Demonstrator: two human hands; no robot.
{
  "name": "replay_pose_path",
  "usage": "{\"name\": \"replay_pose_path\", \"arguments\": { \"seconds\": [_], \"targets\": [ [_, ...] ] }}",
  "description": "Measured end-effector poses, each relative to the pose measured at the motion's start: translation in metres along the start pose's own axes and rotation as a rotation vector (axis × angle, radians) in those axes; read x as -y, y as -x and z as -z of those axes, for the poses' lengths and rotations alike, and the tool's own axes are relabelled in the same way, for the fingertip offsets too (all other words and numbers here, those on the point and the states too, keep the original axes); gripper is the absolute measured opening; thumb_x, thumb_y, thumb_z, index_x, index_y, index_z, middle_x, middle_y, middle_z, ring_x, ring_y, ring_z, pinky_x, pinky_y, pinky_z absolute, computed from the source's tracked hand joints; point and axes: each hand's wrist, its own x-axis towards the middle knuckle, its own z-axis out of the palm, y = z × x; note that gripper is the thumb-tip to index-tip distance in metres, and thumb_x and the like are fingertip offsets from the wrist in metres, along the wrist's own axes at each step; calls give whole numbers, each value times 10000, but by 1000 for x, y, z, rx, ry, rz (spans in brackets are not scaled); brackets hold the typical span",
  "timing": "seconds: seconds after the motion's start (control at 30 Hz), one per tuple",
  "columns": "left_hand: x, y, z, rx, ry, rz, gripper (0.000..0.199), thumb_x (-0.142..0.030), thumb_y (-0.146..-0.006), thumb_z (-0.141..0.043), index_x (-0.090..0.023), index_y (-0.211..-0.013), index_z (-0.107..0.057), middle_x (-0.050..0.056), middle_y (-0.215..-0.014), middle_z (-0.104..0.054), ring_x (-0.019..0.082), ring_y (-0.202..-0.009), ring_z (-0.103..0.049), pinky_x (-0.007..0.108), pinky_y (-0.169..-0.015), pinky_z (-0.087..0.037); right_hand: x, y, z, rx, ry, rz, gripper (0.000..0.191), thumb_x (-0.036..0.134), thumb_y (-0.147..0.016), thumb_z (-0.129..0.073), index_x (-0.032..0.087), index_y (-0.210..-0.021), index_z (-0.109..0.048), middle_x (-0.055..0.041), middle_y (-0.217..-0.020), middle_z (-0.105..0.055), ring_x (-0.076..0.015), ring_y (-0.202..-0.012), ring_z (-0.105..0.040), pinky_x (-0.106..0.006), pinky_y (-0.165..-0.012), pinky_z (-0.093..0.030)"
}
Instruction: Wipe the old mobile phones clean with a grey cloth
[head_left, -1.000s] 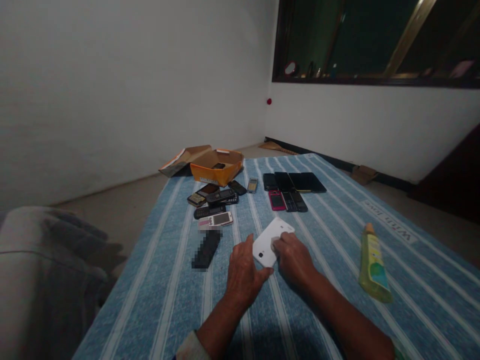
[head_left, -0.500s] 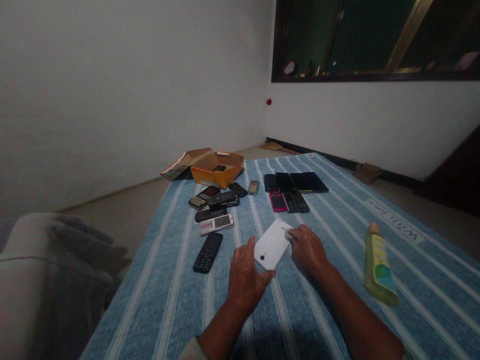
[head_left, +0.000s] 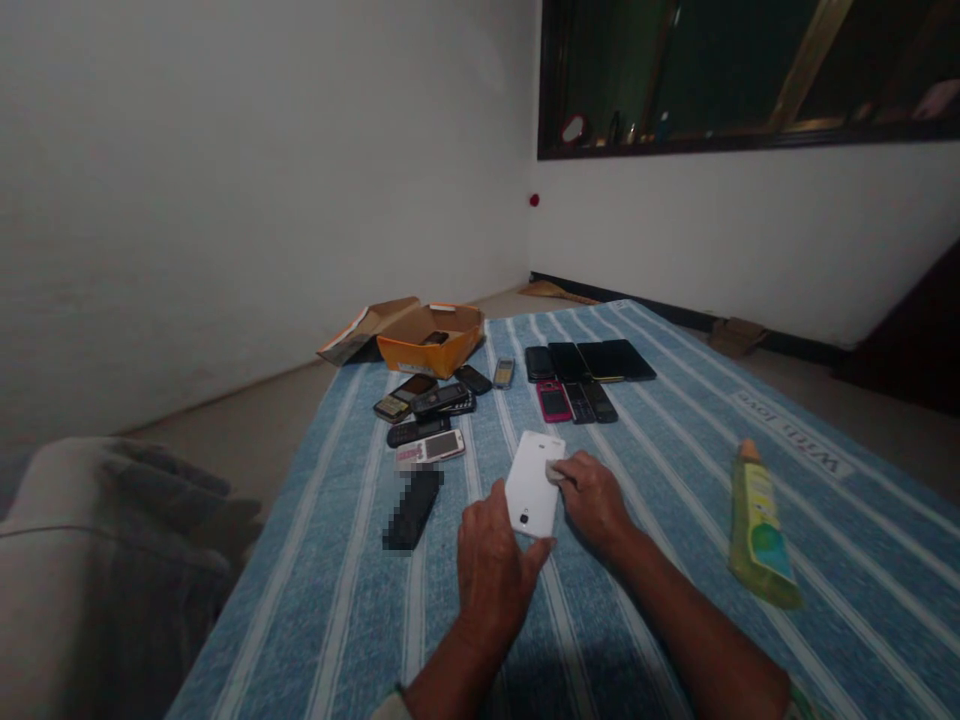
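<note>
A white smartphone point(head_left: 534, 480) lies back side up on the striped cloth, its camera end towards me. My left hand point(head_left: 491, 550) grips its left edge and near end between fingers and thumb. Pinched in my right hand point(head_left: 596, 497) is a small pale wad point(head_left: 554, 469), cloth or tissue by its look, pressed against the phone's right side. Left of my hands lies a black phone point(head_left: 414, 508), blurred out. Beyond it are a white and pink keypad phone point(head_left: 430, 449) and several dark keypad phones point(head_left: 441, 399) in a loose pile.
An open orange cardboard box point(head_left: 420, 354) stands at the far left with a phone inside. Phones in two rows, among them a pink one point(head_left: 553, 401), lie at the far middle. A yellow-green bottle point(head_left: 761, 535) lies on the right. Grey fabric point(head_left: 112, 570) is at the left.
The white smartphone has turned to point more straight away from me. My right hand has shifted left and slightly down along its edge with the pale wad. My left hand keeps its grip.
</note>
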Motion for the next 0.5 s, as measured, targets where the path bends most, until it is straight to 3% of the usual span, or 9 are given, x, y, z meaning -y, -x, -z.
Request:
{"name": "replay_pose_path", "arguments": {
  "seconds": [0.2,0.4,0.5],
  "targets": [
    [-3,10,4,89,0,-24,696,-248,-787,-677,-127,-1381,-335,110,-1059,-620,288,-961,-560,425,-843,-485,2,1,-5,-13,52,40,304,24,-803,-527,185,-937,-748,-75,-866,-656,-206,-884,-586,-271,-782,-429],
    [-17,32,6,195,-10,-93,567,-201,-831,-540,-104,-1370,-391,148,-1060,-634,295,-970,-568,435,-856,-476,-7,-4,-1,-61,-263,5,252,103,-826,-540,191,-909,-762,-42,-822,-673,-161,-803,-632,-252,-749,-459],
    [-16,23,17,349,-33,-124,469,-172,-808,-502,-138,-1276,-510,138,-978,-664,300,-923,-596,454,-853,-472,-13,-7,2,-79,-406,-54,216,167,-818,-562,181,-894,-764,-43,-824,-690,-169,-793,-650,-266,-736,-476]
  ]
}}
